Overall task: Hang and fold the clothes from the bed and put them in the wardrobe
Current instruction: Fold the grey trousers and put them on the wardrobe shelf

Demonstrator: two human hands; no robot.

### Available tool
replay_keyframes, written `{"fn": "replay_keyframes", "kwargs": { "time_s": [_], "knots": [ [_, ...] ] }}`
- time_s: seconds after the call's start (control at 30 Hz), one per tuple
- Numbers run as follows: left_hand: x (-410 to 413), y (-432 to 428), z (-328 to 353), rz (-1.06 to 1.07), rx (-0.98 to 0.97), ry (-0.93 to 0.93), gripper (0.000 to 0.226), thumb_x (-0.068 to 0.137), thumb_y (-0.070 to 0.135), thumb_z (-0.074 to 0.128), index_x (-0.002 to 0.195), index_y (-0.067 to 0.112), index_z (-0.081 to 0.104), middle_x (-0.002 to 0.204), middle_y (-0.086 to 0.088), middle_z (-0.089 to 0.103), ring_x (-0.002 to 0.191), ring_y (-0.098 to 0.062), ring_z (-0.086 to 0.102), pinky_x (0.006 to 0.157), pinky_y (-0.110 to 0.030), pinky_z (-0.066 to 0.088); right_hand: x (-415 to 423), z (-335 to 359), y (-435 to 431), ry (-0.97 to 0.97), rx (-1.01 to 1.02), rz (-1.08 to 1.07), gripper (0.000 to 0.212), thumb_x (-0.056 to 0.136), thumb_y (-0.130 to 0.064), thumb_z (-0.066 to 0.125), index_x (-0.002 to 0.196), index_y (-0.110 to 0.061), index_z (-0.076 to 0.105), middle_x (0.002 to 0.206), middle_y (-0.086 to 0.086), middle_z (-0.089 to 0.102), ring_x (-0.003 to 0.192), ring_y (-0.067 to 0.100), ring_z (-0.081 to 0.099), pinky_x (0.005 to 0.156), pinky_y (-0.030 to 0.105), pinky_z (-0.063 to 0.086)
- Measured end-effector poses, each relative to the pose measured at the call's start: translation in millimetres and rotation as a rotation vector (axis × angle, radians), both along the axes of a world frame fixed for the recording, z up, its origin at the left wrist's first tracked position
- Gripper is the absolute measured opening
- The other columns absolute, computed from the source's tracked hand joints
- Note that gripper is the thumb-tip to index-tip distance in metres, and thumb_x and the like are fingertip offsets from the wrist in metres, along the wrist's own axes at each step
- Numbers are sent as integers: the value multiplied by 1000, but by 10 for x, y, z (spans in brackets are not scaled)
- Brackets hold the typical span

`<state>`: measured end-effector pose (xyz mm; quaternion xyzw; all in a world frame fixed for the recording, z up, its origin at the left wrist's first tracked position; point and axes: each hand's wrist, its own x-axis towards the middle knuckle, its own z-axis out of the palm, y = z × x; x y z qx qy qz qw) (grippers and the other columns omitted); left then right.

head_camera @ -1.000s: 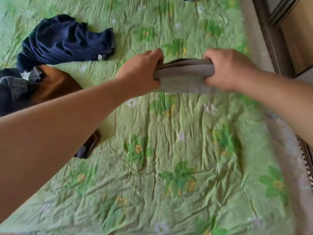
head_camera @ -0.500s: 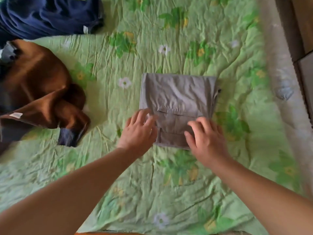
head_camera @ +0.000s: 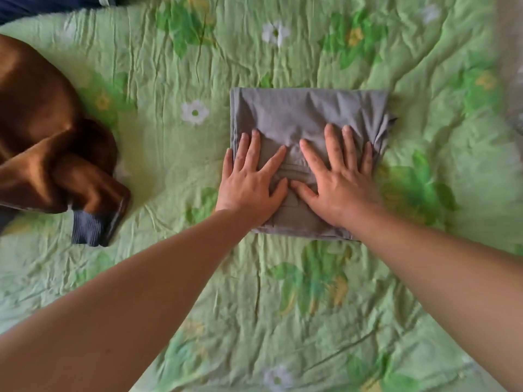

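A grey garment (head_camera: 305, 114), folded into a rough rectangle, lies flat on the green flowered bedspread (head_camera: 254, 306) in the middle of the view. My left hand (head_camera: 252, 179) presses its near left part with straight, spread fingers. Beside it, my right hand (head_camera: 336, 179) lies flat on the near right part, fingers spread too. A crumpled brown garment (head_camera: 42, 137) with a blue ribbed cuff (head_camera: 87, 230) sits at the left edge, apart from the grey one.
A dark navy garment (head_camera: 42, 7) shows at the top left corner. The bed's right edge (head_camera: 512, 80) runs along the right side of the view, blurred.
A second ago both hands held the grey garment up by a fold. It now lies folded on the bed, and my hands have moved onto it and flattened out.
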<state>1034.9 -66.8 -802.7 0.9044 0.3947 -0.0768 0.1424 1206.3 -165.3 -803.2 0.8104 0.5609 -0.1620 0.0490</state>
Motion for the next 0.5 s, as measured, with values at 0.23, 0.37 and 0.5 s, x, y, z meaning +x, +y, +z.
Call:
{"fn": "replay_keyframes", "kwargs": {
  "time_s": [0.23,0.37,0.5],
  "knots": [
    [261,323,164,14,105,-46,62,100,62,22,158,42,10,167,-7,-15,154,-26,-16,123,-57,3,349,200,151,-74,198,49,70,95,-71,28,156,-39,26,169,7,4,154,37,1,118,66,8],
    [330,486,-180,49,122,-35,70,96,62,28,159,41,5,167,-15,-13,153,-31,-17,122,-58,4,399,-169,291,-69,165,-17,77,91,-76,25,159,-43,8,169,3,-12,153,36,-15,117,70,-1],
    [364,532,-118,21,69,-3,70,96,62,28,159,40,6,166,-16,-16,152,-30,-21,123,-56,3,435,-164,330,-28,90,-35,78,90,-78,22,158,-44,6,168,1,-15,153,33,-19,117,69,-1]
  ]
}}
